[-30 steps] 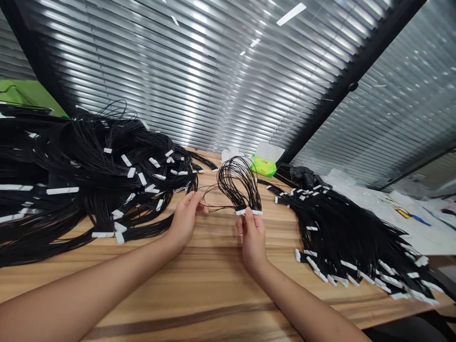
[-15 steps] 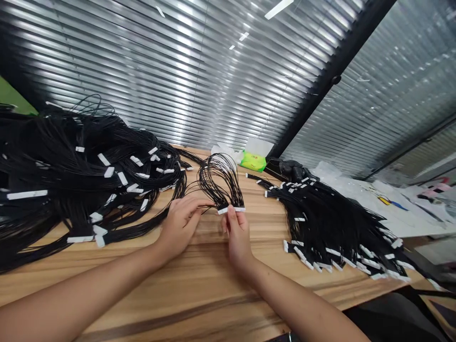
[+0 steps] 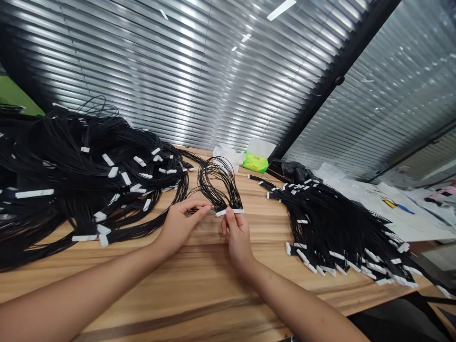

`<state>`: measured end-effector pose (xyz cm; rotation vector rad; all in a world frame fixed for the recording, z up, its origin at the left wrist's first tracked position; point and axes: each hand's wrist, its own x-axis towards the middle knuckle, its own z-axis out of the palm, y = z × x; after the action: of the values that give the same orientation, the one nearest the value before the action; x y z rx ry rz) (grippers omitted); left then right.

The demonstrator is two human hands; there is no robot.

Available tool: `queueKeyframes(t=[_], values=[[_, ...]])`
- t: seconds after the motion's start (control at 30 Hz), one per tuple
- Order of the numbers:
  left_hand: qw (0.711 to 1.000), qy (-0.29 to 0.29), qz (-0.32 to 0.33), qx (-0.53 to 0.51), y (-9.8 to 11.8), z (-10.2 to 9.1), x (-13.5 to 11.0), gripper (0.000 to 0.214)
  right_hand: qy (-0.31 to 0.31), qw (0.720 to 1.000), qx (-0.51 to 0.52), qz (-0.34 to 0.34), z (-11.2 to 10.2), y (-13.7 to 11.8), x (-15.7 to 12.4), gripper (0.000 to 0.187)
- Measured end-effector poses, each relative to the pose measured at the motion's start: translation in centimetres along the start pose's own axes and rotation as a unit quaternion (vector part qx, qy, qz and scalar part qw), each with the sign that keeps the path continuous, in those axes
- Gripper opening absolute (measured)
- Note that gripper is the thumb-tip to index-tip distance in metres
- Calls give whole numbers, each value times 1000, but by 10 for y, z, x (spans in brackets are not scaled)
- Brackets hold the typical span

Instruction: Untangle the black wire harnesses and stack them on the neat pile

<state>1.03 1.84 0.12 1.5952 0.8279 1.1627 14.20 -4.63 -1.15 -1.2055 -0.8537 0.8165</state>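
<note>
A looped bundle of thin black wires (image 3: 218,183) rises from two white connector strips (image 3: 230,212) at the middle of the wooden table (image 3: 199,280). My right hand (image 3: 238,237) pinches the connector strips from below. My left hand (image 3: 180,223) reaches in from the left, thumb and fingers closed on the wires just beside the left strip. Both forearms stretch over the table's front edge.
A large heap of black wire harnesses with white connectors (image 3: 78,175) fills the table's left. A second, flatter pile (image 3: 335,228) lies on the right. A green tissue pack (image 3: 254,162) and a black glove (image 3: 294,170) sit at the back, against window blinds.
My left hand has moved right, from the big heap's edge to the bundle's connector end. My right hand has stayed on the connector strips. The camera has shifted a little.
</note>
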Motion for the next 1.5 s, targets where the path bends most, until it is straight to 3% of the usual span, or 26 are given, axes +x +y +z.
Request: queueKeyframes(t=[0.27, 0.6, 0.93, 1.3, 1.5], values=[[992, -58, -66, -87, -2, 1, 1, 19, -20, 1000, -12, -18, -1, 2, -4, 39], [988, -87, -54, -117, -6, 2, 1, 22, -30, 999, 1, -11, 0, -1, -3, 41], [993, -43, -71, -87, 2, 0, 4, 24, -38, 999, -15, -5, 1, -3, -3, 43], [993, 4, -69, -98, -5, -2, 8, 21, -26, 1000, -11, 12, 1, -2, 0, 40], [991, -19, -110, -68, -5, 0, 8, 29, -31, 999, -6, 8, 1, -1, 0, 38]])
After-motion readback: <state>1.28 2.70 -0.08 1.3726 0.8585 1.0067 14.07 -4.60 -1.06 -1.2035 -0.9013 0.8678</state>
